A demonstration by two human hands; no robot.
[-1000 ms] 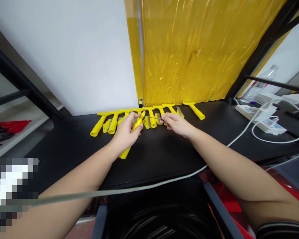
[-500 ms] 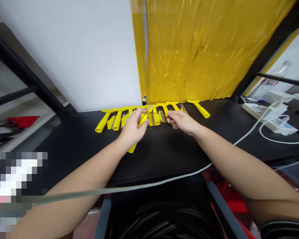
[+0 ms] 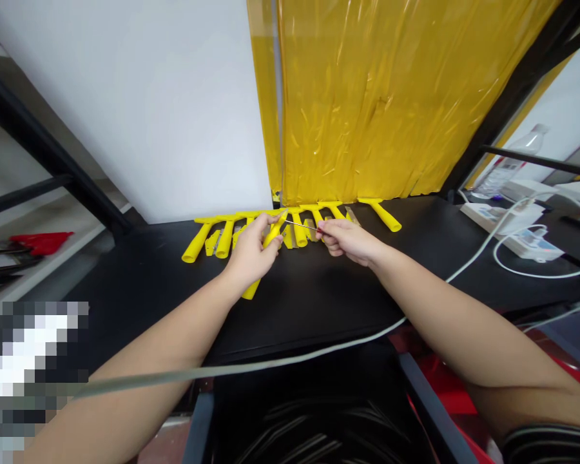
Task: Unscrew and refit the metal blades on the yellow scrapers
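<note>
My left hand [image 3: 254, 250] is closed around a yellow plastic scraper [image 3: 251, 289], whose round handle sticks out below the palm. From the right, my right hand [image 3: 342, 240] grips a thin screwdriver [image 3: 300, 225]; its metal shaft points left and its tip is at the scraper's head. The fingers cover most of the screwdriver's handle. Behind both hands lies a row of similar yellow scrapers [image 3: 192, 247], several of them, with handles toward me. Among them are small yellow pieces and metal blades [image 3: 352, 217].
A white panel [image 3: 174, 116] and a yellow plastic sheet [image 3: 367, 103] stand behind the black tabletop [image 3: 299, 296]. Power strips [image 3: 526, 238] with a white cable and a plastic bottle [image 3: 510, 164] are at the right. A pale cable [image 3: 290, 362] crosses in front of me.
The view has shifted slightly. Both hands keep their holds, and the screwdriver tip stays at the scraper's head, with more of the shaft showing clearly.
</note>
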